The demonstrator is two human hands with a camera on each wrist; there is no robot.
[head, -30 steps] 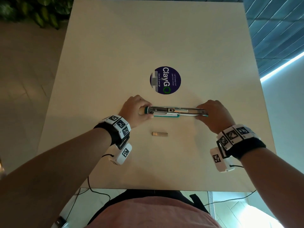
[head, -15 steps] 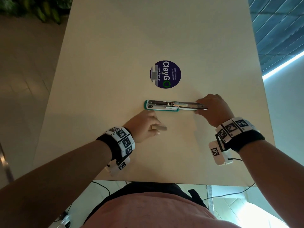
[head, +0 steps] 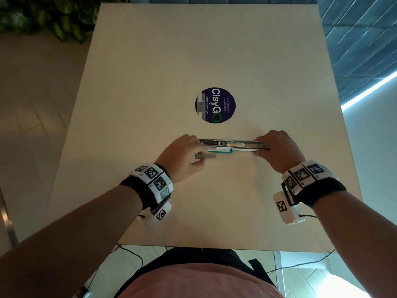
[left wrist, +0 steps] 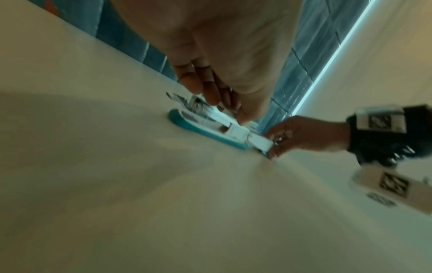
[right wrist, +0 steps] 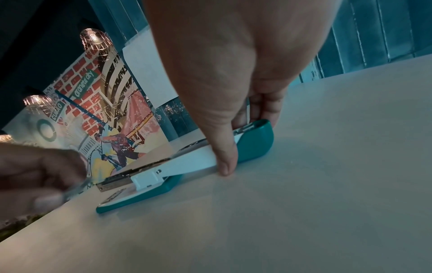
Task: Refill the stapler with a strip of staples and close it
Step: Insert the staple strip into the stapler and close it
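A teal and white stapler lies opened out flat on the table, its metal staple channel facing up. My right hand grips its right end, thumb on the near side and fingers behind the teal cap. My left hand pinches a short grey staple strip and holds it level just in front of the stapler's left end. The right wrist view shows the strip blurred in the left fingers, near the channel's open end. My left fingers hover over the stapler.
A round purple ClayGO sticker lies on the beige table just beyond the stapler. Potted leaves sit past the far left corner. Cables hang below the near table edge.
My left hand left the stapler's left end, picked the staple strip off the table and carried it up to the stapler. My right hand kept its hold on the right end.
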